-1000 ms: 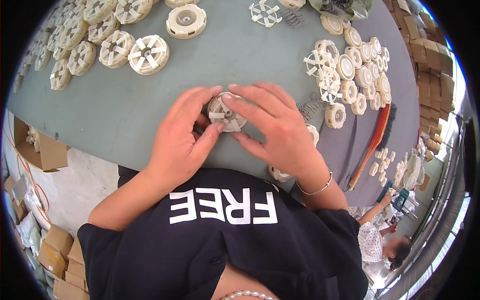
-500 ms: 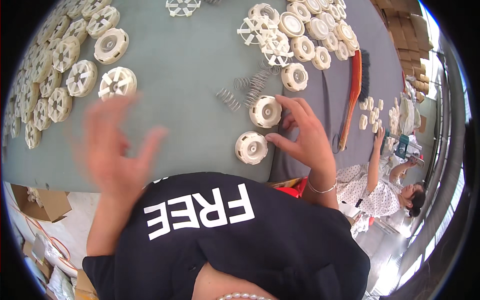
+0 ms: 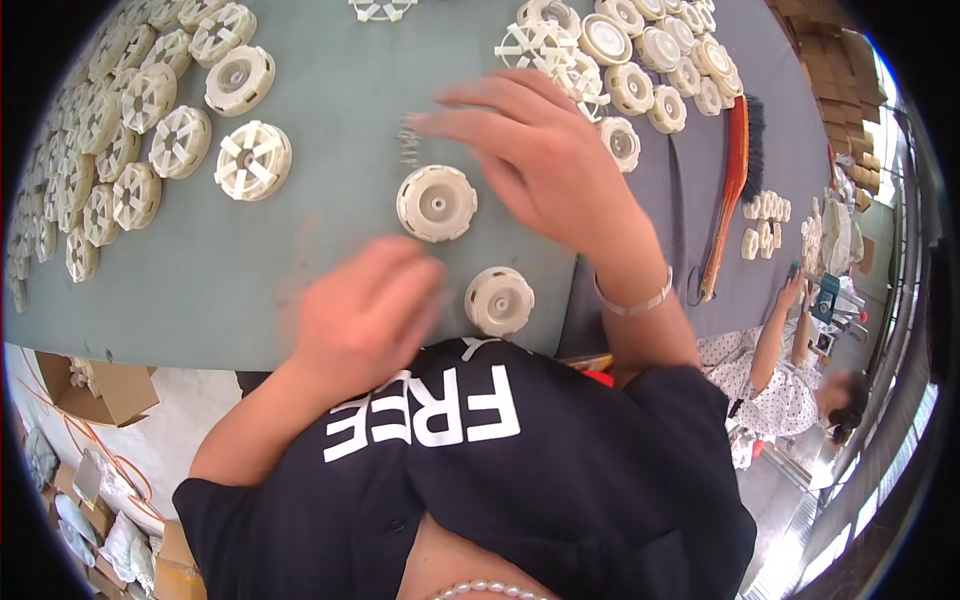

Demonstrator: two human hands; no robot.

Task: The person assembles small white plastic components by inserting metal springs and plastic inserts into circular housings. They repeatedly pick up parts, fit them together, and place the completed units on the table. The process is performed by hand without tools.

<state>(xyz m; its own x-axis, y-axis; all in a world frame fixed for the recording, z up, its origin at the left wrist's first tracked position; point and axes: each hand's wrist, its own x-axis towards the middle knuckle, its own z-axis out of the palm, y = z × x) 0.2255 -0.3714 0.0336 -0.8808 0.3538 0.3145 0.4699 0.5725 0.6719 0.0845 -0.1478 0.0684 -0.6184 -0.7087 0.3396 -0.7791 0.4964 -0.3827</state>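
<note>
- Right hand [image 3: 545, 160]: open, fingers spread and reaching left above the table [image 3: 330, 250]; it holds nothing. A bracelet sits on its wrist.
- Left hand [image 3: 365, 315]: blurred, loosely curled at the near table edge; grip state cannot be determined.
- Cream disc [image 3: 437, 203]: lies flat on the table just below the right fingertips, untouched.
- Second cream disc [image 3: 499, 300]: lies flat at the near edge, just right of the left hand.
- Small metal springs [image 3: 408, 140]: lie beside the right fingertips, partly hidden by them.
- Spoked cream wheels [image 3: 150, 130]: spread in rows at far left; more capped discs [image 3: 640, 60] cluster at far right behind the right hand.
- Orange-handled brush [image 3: 735, 190]: lies right of the wrist.
- Change from half a second ago: the right hand has left the two discs; the left hand has come down from mid-air.
- Cardboard box [image 3: 100, 385]: on the floor at left, contents unclear.
</note>
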